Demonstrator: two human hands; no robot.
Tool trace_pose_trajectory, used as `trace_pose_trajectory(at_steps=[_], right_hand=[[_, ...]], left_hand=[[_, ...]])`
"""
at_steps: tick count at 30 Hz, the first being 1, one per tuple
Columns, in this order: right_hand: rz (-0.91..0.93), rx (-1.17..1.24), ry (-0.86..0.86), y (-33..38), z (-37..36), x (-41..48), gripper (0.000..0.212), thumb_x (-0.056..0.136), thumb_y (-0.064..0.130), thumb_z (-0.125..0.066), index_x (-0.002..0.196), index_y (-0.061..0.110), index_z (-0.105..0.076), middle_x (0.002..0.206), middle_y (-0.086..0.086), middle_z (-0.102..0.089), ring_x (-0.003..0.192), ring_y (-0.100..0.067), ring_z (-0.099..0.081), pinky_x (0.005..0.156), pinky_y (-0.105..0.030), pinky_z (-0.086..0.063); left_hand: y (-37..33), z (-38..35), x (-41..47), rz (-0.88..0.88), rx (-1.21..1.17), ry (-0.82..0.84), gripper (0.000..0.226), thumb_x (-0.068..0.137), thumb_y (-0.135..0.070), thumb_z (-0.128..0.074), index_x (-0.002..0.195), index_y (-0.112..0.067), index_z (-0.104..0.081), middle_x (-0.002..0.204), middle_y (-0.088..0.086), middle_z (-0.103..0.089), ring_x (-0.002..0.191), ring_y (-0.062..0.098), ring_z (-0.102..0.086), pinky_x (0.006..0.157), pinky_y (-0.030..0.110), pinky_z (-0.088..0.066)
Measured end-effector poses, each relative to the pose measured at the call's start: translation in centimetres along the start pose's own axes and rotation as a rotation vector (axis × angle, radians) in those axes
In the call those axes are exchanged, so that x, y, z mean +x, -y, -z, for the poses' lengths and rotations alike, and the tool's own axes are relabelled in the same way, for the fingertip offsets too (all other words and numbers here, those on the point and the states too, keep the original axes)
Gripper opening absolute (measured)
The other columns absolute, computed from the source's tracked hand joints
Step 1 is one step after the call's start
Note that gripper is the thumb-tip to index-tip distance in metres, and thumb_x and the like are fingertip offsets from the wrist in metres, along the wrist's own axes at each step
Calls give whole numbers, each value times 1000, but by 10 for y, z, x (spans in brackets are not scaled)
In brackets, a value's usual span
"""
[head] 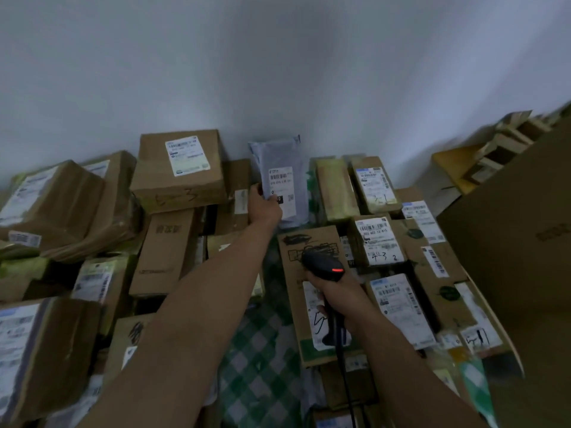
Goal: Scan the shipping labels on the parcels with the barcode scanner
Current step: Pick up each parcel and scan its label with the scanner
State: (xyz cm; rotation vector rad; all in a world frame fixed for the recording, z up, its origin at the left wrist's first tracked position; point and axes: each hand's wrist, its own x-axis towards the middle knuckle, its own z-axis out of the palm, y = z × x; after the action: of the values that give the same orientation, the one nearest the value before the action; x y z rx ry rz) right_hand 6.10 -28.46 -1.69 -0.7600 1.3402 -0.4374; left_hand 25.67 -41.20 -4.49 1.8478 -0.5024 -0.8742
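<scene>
Head view: the left hand [265,208] holds a grey mailer [285,156] upright among the parcels, fingers [255,189] pinching its lower edge. The right hand [338,296] grips the barcode scanner [324,265] well short of the mailer. The scanner may read a neighbouring box label [379,239] instead.

Grey mailer [287,156], seemingly upright; black scanner [324,267]
</scene>
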Motion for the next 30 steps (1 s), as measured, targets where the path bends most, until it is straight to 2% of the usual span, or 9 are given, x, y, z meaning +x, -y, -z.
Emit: trace_pose_trajectory(at_steps=[5, 8, 10, 15, 18, 22, 25, 28, 30], right_hand=[[7, 44, -41, -4, 7, 8, 22, 93, 22, -76, 109, 32, -65, 98, -3, -68, 88, -18, -63, 70, -32, -55], [5, 45, -28, -5, 7, 10, 23, 93, 22, -76, 112, 30, -65, 99, -2, -69, 89, -18, -63, 69, -31, -55], [7, 29, -24, -4, 6, 10, 23, 94, 23, -76, 112, 30, -65, 103, -3, -69, 93, -19, -64, 70, -31, -55], [24, 3, -16, -2, 4, 6, 18, 95, 24, -74, 105, 34, -64, 107, -3, -70, 99, -20, -66, 79, -35, -60], [43, -19, -29, 2, 2, 2, 18, 95, 25, -74, 105, 36, -64, 107, -1, -71, 99, -20, -67, 80, -36, -59], [49, -42, -43, 5, -1, -9, 20, 93, 27, -76, 110, 32, -66, 108, -2, -71, 103, -22, -67, 75, -34, -60], [70, -49, -28, 7, -2, -23, 22, 91, 29, -78, 111, 30, -67, 106, -3, -72, 100, -22, -68, 73, -32, -58], [90, -52, -23, 7, -5, -40, 20, 90, 31, -80, 106, 30, -68, 105, -3, -73, 102, -23, -68, 76, -34, -58], [95, -57, -24, 5, -8, -52, 19, 90, 30, -80, 104, 32, -66, 109, -4, -72, 106, -24, -67, 78, -35, -58]], left_hand=[[23, -15, 20, 125, 132, 149, 39, 101, -1, -56, 138, -12, -54, 137, 13, -63, 121, 34, -62, 102, 53, -54], [26, -17, 28, 141, 347, 302, 40, 95, -5, -63, 134, -11, -56, 137, 12, -61, 118, 33, -61, 100, 45, -55], [22, -16, 29, 129, 502, 331, 52, 97, -14, -62, 146, -5, -46, 140, 15, -55, 124, 33, -56, 103, 38, -52], [12, -5, 12, 191, 549, 478, 39, 106, -18, -52, 140, 0, -50, 138, 16, -56, 118, 30, -57, 89, 31, -47], [7, 7, -11, -51, 459, 406, 43, 104, -20, -57, 146, -10, -54, 146, 6, -56, 123, 21, -57, 94, 25, -43], [14, 50, -59, -373, 451, 112, 38, 96, -27, -71, 133, -23, -62, 134, -2, -64, 120, 15, -60, 104, 37, -52], [28, 92, -95, -461, 697, -40, 64, 86, -46, -75, 142, -31, -48, 150, 3, -45, 139, 27, -40, 117, 48, -35], [43, 113, -113, -252, 818, 31, 109, 74, -71, -76, 158, -38, -15, 168, 6, -3, 155, 36, -5, 122, 60, -12], [51, 115, -117, -130, 848, 98, 123, 71, -74, -76, 160, -41, 3, 168, 5, 18, 155, 38, 7, 123, 64, -12]])
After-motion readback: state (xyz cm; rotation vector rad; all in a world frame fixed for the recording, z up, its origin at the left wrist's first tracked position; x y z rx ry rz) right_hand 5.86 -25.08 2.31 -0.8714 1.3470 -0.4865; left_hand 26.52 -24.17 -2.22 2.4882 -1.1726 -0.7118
